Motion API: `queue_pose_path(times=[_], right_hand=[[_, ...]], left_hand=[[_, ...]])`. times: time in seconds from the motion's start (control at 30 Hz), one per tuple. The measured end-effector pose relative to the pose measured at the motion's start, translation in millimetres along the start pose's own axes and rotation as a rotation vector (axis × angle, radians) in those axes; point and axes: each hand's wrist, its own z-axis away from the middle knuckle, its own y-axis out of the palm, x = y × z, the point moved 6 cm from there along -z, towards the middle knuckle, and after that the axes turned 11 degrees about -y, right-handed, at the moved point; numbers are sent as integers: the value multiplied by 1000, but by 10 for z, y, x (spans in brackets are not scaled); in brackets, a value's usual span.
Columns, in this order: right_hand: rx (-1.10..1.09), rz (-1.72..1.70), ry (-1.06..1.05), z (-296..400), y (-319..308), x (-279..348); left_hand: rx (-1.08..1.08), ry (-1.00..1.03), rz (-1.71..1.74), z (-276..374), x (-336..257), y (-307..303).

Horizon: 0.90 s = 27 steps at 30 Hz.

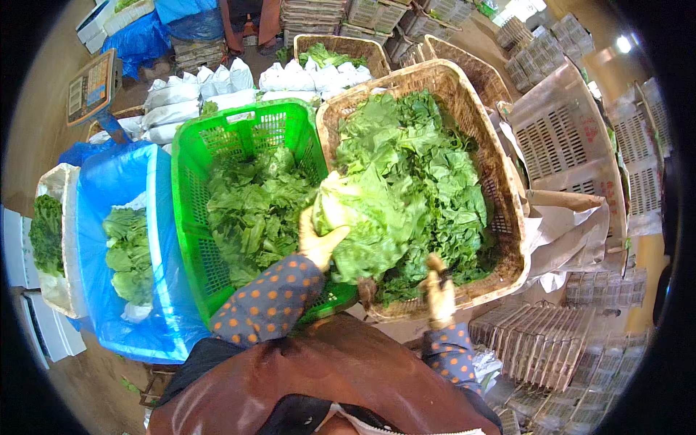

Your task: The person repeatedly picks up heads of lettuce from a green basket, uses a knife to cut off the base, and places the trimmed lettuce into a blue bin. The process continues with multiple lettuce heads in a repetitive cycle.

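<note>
My left hand (321, 239), in a pale glove, grips a head of leafy lettuce (361, 217) near its pale cut base. The head hangs over the left part of a dirt-stained tan plastic basket (511, 228), its leaves spreading to the right. More loose green lettuce (435, 157) fills that basket. My right hand (440, 296), also gloved, is over the basket's near rim with blurred, soiled fingertips. A small dark shape shows at its fingers, and I cannot tell whether it is held. Left of the basket, a bright green plastic crate (190, 217) contains lettuce heads (255, 212).
A blue-lined box (163, 304) with lettuce (128, 250) stands left of the crate. Beyond are white wrapped bundles (174, 103) and a scale display (91, 87). Stacked crates (560, 136) and brown paper (571, 228) crowd the right side.
</note>
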Motion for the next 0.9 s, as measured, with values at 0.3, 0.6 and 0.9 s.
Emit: queue_pose_path(times=[0.3,0.6,0.9], right_hand=[[507,376,-453,-107,1201,1102],[962,982,-918,734,2208,1633],[885,1136,-868,513,2323,883]], left_hand=[[691,-326,-277,1112,-1659,-797],[292,-199,-1019,1995,-1669,-1039],[273,120,-1071,2207,-1806,-1002]])
